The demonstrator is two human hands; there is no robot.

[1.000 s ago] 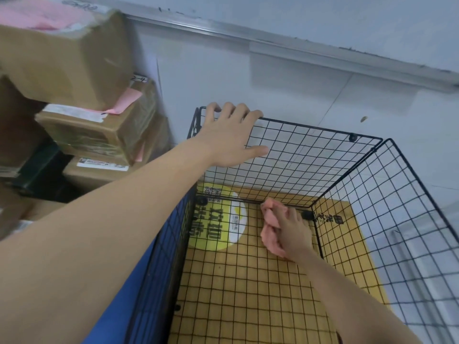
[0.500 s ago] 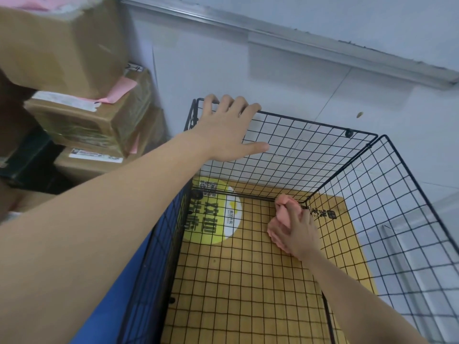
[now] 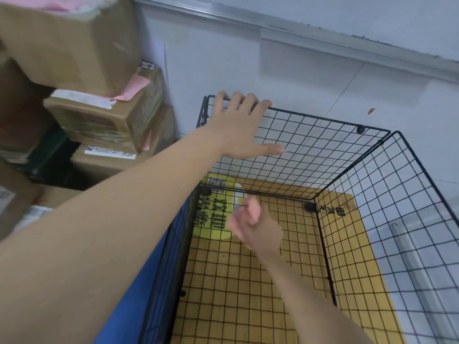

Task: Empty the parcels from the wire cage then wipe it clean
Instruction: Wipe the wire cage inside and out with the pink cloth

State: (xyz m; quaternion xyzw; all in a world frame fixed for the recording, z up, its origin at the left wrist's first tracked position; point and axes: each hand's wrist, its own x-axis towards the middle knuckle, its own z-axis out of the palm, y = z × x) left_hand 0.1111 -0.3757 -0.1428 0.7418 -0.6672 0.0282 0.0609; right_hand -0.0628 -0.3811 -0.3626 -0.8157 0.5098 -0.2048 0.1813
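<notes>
**Pink cloth at work inside the cage**

Nearest us, our right hand (image 3: 258, 234) reaches down inside the wire cage (image 3: 323, 155), its fingers closed around a pink cloth (image 3: 252, 209). The hand is blurred. It is low over the mesh floor, beside a round yellow sticker (image 3: 211, 219) that shows through the grid. An orange-yellow board (image 3: 248, 294) lies under the cage, and a blue surface (image 3: 139, 294) runs along its left side. Farther off, our left hand (image 3: 238, 127) grips the top wire of the far panel near the left corner, fingers hooked over it, thumb stretched along the mesh. Left of that corner the parcels (image 3: 106, 117) stand stacked outside the cage, against the pale wall (image 3: 298, 70).
</notes>
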